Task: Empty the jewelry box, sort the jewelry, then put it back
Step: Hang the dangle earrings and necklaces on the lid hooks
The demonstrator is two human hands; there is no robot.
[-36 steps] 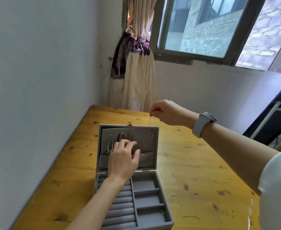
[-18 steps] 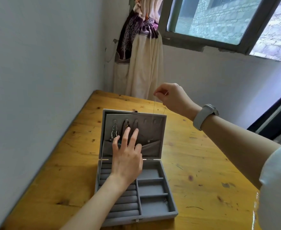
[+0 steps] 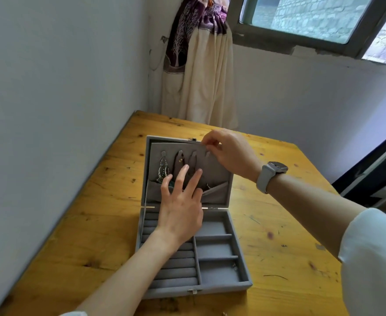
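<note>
A grey velvet jewelry box (image 3: pixel 244 282) stands open on the wooden table (image 3: pixel 278 224), its lid (image 3: pixel 217 169) upright. A beaded silver necklace (image 3: pixel 163 171) and a darker chain (image 3: pixel 178 159) hang from hooks inside the lid. My left hand (image 3: pixel 180 201) lies flat against the lid's pocket with fingers spread. My right hand (image 3: pixel 228 151) pinches at the top of the lid by the fourth hook; a thin chain there is too fine to make out. The tray's ring rolls and compartments look bare.
A white wall runs close along the table's left edge. A tied cream and purple curtain (image 3: pixel 198 65) hangs behind the table's far corner, under a window (image 3: pixel 312 17). A dark frame (image 3: pixel 374 169) stands to the right. A watch (image 3: pixel 270 173) is on my right wrist.
My right hand has come down from above the box to the top edge of the lid. My left hand's fingers have spread flat against the lid. The camera has tilted downward.
</note>
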